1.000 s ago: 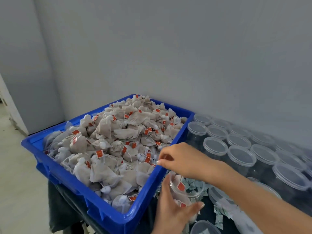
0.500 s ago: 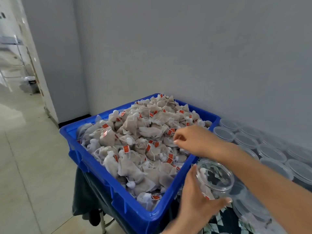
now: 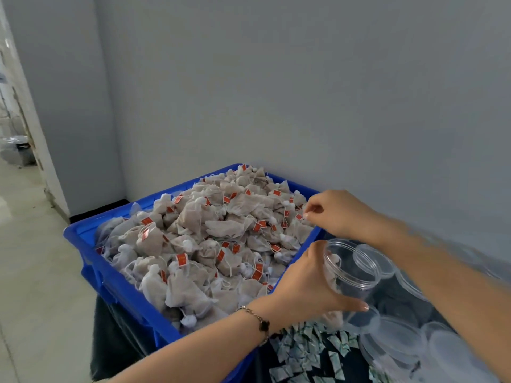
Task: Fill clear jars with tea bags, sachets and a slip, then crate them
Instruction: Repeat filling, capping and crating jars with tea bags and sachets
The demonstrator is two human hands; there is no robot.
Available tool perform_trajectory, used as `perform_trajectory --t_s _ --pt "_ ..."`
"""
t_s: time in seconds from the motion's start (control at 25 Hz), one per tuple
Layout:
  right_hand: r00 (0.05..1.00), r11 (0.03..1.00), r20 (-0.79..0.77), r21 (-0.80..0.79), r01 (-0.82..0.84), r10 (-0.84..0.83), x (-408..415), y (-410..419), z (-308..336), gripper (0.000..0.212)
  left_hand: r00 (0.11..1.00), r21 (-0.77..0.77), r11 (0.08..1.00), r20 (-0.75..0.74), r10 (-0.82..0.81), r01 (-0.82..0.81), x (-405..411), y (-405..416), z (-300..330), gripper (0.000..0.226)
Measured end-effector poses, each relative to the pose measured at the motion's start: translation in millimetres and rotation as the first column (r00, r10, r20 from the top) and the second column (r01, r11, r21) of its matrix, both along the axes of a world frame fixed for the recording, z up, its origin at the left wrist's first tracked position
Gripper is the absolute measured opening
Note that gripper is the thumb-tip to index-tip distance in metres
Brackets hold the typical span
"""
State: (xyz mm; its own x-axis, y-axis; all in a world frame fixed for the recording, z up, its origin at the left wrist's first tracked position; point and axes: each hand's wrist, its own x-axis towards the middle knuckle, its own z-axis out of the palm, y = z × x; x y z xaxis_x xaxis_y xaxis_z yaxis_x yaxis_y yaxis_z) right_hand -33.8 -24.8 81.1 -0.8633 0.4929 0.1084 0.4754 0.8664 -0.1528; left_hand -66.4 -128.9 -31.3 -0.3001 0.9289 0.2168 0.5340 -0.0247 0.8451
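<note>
A blue crate (image 3: 119,288) is heaped with grey mesh tea bags (image 3: 210,244) bearing red tags. My left hand (image 3: 309,286) grips a clear open jar (image 3: 351,275), tilted beside the crate's right rim, with a few tea bags inside. Over the pile's right edge, my right hand (image 3: 337,211) pinches at a tea bag's tag or string with thumb and forefinger. Small green-and-white sachets (image 3: 307,344) lie scattered on the dark surface below the jar.
Several clear lidded jars (image 3: 409,335) fill the dark table to the right. A grey wall stands close behind the crate. Pale floor and a doorway lie to the left.
The camera has swung left and the view has shifted. My right hand has moved further back along the pile's right edge. The jar in my left hand is tilted more toward the crate.
</note>
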Motion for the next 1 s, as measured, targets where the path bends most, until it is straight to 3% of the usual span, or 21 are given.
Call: perform_trajectory --t_s 0.08,0.16,0.32,0.44,0.52,0.68,0.76,0.88,1.0 --pt "0.996 1.0 0.084 -0.004 0.013 -0.012 -5 6 -12 0.017 0.999 0.012 1.0 0.043 0.004 -0.005 0 -2 -5 0.088" --pt "0.988 0.999 0.152 0.029 0.017 -0.022 -11 12 -19 0.018 0.994 0.007 1.0 0.106 0.013 -0.014 0 -2 -13 0.094" --pt "0.961 0.992 0.265 0.083 -0.1 0.075 -39 17 -24 0.02 0.997 -0.049 0.999 0.073 0.026 -0.023 -8 4 -26 0.1" --pt "0.886 0.948 0.381 0.064 -0.31 0.264 -83 11 -36 0.027 1.0 -0.072 0.997 0.01 -0.002 0.003 -12 6 -26 0.104" --pt "0.826 0.92 0.473 0.076 -0.384 0.306 -115 -3 -53 0.037 1.0 -0.068 0.998 -0.013 0.002 -0.003 -12 7 -26 0.105" --pt "0.734 0.931 0.628 0.042 -0.363 0.258 -148 -16 -83 0.05 1.0 -0.054 0.998 -0.013 -0.01 0.009 -11 4 -22 0.104" --pt "0.798 0.945 0.538 0.009 -0.326 0.271 -140 -15 -72 0.041 1.0 -0.041 0.999 0.011 0.005 -0.005 -12 3 -23 0.101" --pt "0.931 0.957 0.256 0.061 -0.285 0.26 -99 -9 -32 0.031 0.999 -0.042 0.999 0.051 0.016 -0.013 -12 3 -29 0.102" --pt "0.98 0.977 -0.059 0.11 -0.183 0.19 -27 -5 12 0.04 0.997 -0.037 0.999 0.072 0.024 -0.021 -11 4 -33 0.107"
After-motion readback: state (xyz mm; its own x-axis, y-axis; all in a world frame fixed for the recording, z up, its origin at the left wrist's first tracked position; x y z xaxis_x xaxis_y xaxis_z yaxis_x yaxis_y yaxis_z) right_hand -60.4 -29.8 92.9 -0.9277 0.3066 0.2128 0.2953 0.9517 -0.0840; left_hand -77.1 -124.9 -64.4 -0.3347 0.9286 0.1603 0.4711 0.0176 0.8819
